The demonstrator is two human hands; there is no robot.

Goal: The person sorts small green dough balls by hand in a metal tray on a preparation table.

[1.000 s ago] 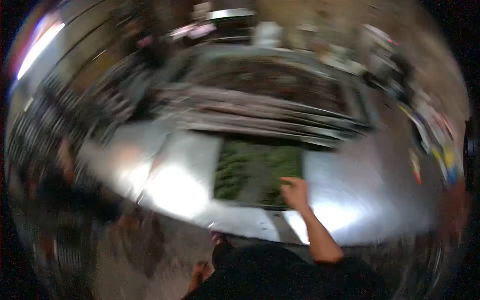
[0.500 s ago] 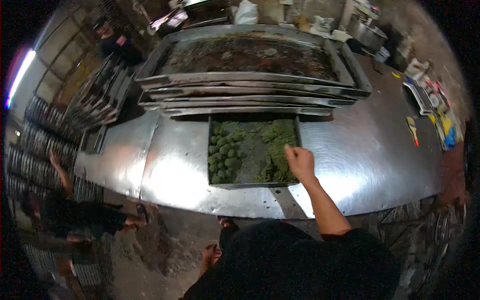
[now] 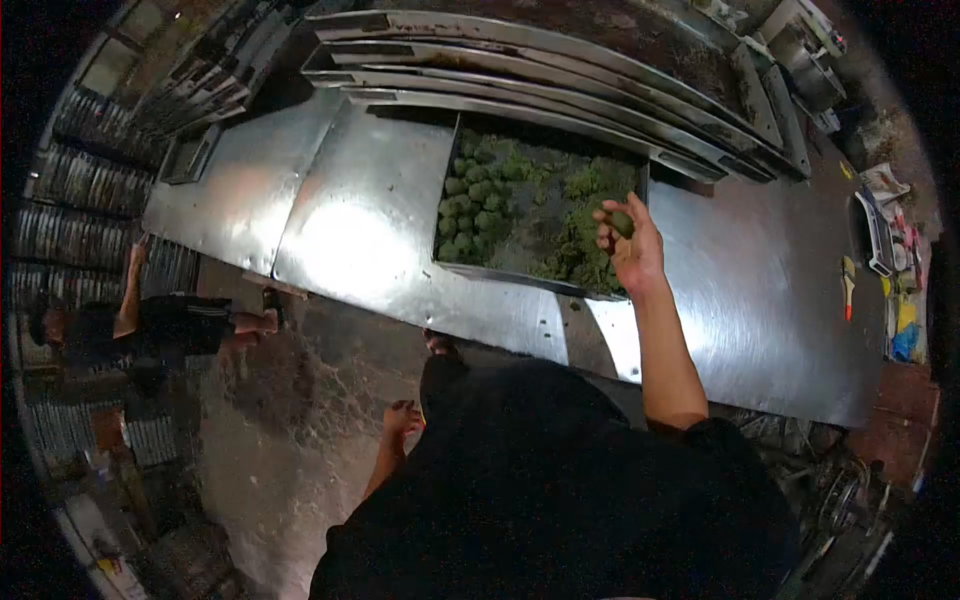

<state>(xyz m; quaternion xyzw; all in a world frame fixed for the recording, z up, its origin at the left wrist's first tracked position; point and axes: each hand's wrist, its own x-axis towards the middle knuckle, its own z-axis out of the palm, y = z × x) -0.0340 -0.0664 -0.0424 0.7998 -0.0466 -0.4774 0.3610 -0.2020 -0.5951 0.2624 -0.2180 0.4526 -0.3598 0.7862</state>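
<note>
My right hand [image 3: 637, 255] is raised over the right end of a dark metal tray [image 3: 490, 272], its fingers curled round a small green ball [image 3: 622, 222]. Green balls [image 3: 466, 205] lie bunched along the tray's left side. Loose green crumbly mixture [image 3: 580, 235] covers much of the right side, with scattered bits between. Low beside my body hangs my left hand [image 3: 402, 418], away from the table; its fingers are loosely bent and I see nothing held in them.
The tray rests on a shiny metal table [image 3: 390, 240]. Behind it are large stacked metal trays [image 3: 540, 85]. A brush [image 3: 848, 288] lies at the right. On the left, a person [image 3: 140, 325] with one arm raised is near racks of trays [image 3: 75, 235].
My right hand has turned palm up, now showing a green ball in its fingers. The view has tilted and shifted, so the table sits higher. My left hand stays low beside my body.
</note>
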